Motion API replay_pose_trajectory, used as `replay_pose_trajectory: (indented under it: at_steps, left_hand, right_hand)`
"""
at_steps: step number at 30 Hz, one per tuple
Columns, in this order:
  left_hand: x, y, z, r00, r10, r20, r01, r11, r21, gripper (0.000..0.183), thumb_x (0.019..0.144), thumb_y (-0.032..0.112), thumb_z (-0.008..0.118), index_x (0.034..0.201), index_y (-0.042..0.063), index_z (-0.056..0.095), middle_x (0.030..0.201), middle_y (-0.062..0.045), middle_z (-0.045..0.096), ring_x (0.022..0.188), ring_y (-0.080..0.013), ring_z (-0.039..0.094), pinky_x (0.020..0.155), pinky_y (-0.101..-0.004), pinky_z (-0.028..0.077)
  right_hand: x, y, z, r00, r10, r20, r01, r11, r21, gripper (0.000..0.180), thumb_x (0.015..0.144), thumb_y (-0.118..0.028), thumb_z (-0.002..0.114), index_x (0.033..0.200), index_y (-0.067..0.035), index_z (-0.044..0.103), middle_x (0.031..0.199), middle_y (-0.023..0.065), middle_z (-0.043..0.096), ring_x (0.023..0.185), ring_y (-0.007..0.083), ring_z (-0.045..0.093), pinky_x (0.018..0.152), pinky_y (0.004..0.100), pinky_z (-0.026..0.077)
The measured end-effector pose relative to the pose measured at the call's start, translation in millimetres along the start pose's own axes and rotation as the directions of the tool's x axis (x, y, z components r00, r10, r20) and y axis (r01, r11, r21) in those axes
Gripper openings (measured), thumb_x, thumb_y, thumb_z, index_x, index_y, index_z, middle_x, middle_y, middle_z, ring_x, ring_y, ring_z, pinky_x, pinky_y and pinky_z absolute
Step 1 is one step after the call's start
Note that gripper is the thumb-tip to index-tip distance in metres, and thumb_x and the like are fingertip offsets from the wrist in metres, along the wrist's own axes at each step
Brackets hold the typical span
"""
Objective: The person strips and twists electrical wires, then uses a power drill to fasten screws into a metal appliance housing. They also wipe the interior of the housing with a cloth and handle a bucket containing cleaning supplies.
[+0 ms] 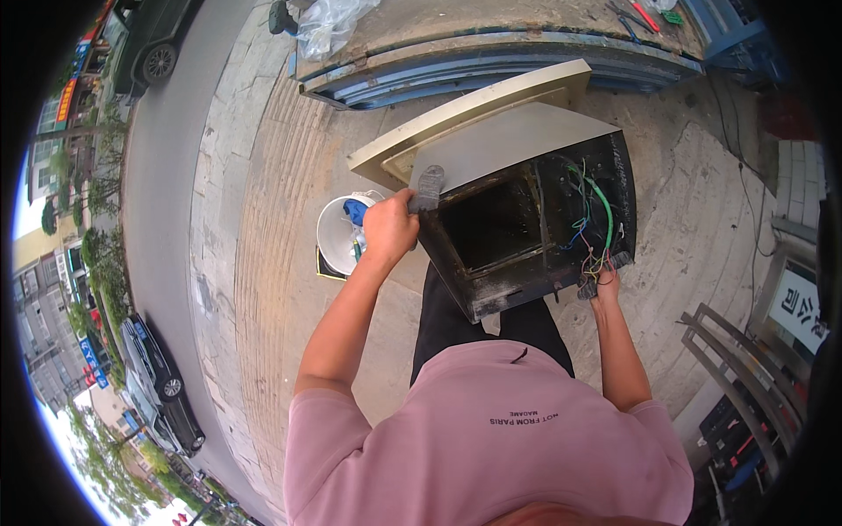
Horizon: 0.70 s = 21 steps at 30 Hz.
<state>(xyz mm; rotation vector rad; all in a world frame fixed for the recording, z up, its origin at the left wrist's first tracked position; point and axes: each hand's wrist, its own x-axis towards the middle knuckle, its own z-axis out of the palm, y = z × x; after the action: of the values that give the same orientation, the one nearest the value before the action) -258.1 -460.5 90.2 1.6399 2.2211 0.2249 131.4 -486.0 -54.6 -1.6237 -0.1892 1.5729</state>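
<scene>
My left hand [389,227] grips the upper left corner of a black, grimy sheet-metal appliance housing [513,289]. Grey material [430,187], possibly a glove part, shows at its fingertips. At the housing's lower right corner, my right hand [606,284] holds the edge, partly hidden by wires, with similar grey material at its fingers. The housing is tilted before my legs, showing a dark rectangular opening [493,223]. Green, blue and reddish wires [604,204] hang loose in its right side. A smooth grey side panel [506,141] adjoins a cream-coloured panel [473,108] at the far side.
Left of the housing stands a white bucket [334,233] with a blue item and tools inside. A blue metal-framed workbench [513,72] ahead carries plastic bags [332,26], a drill [281,18] and pliers [628,23]. Metal rails [737,381] stand at right; cars [161,384] line the road.
</scene>
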Motion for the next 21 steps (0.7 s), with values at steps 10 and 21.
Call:
replay_pose_trajectory:
  at_steps: [10,21]
  left_hand:
    - [-123.2,76.1,56.6,0.973,-0.22,0.073,0.229,0.961,-0.157,0.032,0.064,0.008,0.056,0.095,0.007,0.061,0.075,-0.018,0.062,0.07,-0.0339,0.06,0.065,-0.0424,0.048]
    - [-146.0,75.9,73.5,0.964,-0.263,-0.044,0.244,0.937,-0.251,0.028,0.065,0.009,0.058,0.093,0.006,0.06,0.076,-0.017,0.061,0.071,-0.0337,0.059,0.062,-0.0427,0.048]
  right_hand:
    - [76.0,-93.3,-99.9,0.986,0.023,0.167,0.044,0.922,-0.386,0.013,0.083,-0.009,0.049,0.092,-0.005,0.058,0.068,0.0063,0.058,0.051,0.0177,0.055,0.042,0.0273,0.043]
    - [94.8,-104.1,-107.5,0.964,0.076,0.254,0.05,0.889,-0.456,0.023,0.078,-0.002,0.044,0.099,-0.006,0.054,0.074,0.0078,0.058,0.056,0.0206,0.056,0.047,0.03,0.047]
